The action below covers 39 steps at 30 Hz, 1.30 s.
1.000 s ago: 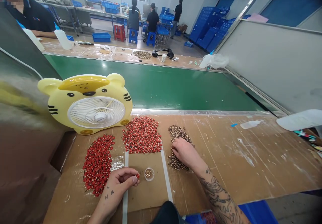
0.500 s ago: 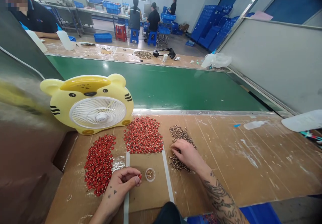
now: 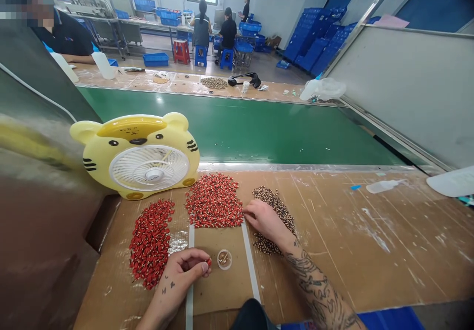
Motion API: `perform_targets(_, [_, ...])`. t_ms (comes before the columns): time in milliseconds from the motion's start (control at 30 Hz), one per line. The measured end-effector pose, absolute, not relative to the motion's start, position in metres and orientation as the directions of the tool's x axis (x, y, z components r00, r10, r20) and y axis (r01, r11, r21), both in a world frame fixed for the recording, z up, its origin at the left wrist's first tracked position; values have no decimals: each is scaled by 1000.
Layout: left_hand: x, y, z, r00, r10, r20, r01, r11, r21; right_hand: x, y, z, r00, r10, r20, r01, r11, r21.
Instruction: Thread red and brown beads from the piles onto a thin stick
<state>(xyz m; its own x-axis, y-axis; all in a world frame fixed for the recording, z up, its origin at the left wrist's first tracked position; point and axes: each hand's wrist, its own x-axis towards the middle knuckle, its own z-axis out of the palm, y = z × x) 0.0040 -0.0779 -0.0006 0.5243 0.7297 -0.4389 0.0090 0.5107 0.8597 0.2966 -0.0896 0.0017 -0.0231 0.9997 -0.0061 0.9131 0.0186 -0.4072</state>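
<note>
My left hand [image 3: 187,272] pinches a small red piece [image 3: 209,262] between thumb and fingertips, just left of a small round clear cup [image 3: 224,260] with a little brownish content. My right hand [image 3: 267,220] reaches over the left side of a pile of small dark-and-tan pieces [image 3: 278,206]. Its fingertips are drawn together near the right edge of the middle pile of red-and-black pieces [image 3: 215,200]; whatever they may hold is too small to see. Another heap of red pieces [image 3: 151,243] lies left of my left hand.
A yellow animal-faced fan [image 3: 138,157] stands behind the left heap. Beyond the cardboard-covered bench [image 3: 333,231] runs a green conveyor belt [image 3: 281,127]. A small squeeze bottle [image 3: 381,186] lies on the right. Co-workers sit and stand farther back.
My right hand has moved left from over the dark-and-tan pile to the edge of the middle red pile. My left hand still pinches the red piece. The view has shifted slightly.
</note>
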Motion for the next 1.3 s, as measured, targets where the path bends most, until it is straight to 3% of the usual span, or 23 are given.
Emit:
perform_targets(367, [11,-78,-2,521,746,-415,-34,505,863,292,-117,16,113,988,109,810,-28,-585])
perform_targets(600, [32,-78,19,555,738,-383,-88,510,856,243,-133,42,61,983,171,475,122,-871])
perform_targets(867, [41,-77,36,527,817,-234,-76,320,944,215,-137,52,13,991,137,460,116,-880])
perform_targets(1300, [37,-77,31,503,840,-203,18,225,974,208,-138,56,-14,984,178,497,161,-853])
